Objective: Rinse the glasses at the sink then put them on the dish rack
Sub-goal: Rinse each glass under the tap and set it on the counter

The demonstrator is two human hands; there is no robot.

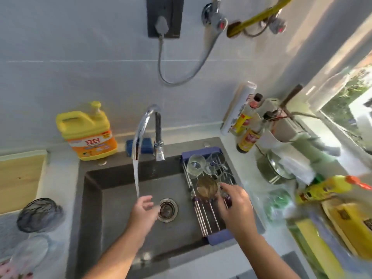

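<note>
Your left hand (144,206) is over the sink (120,198), fingers loosely spread and holding nothing, just at 9 o'clock of the drain (167,209). Water (136,178) runs from the faucet (145,121) and lands at its fingertips. The dish rack (201,218) spans the sink's 3 o'clock side. Your right hand (235,206) hovers above the rack's middle, fingers reaching toward 11 o'clock, right beside an amber glass (207,187) that sits on the bars. Blur hides whether that hand is gripping anything, so I cannot tell. Several clear glasses (196,165) rest on the rack's far end, at 12 o'clock of the amber one. A yellow detergent jug (88,133) stands on the tabletop (60,178) at the sink's 10 o'clock corner.
</note>
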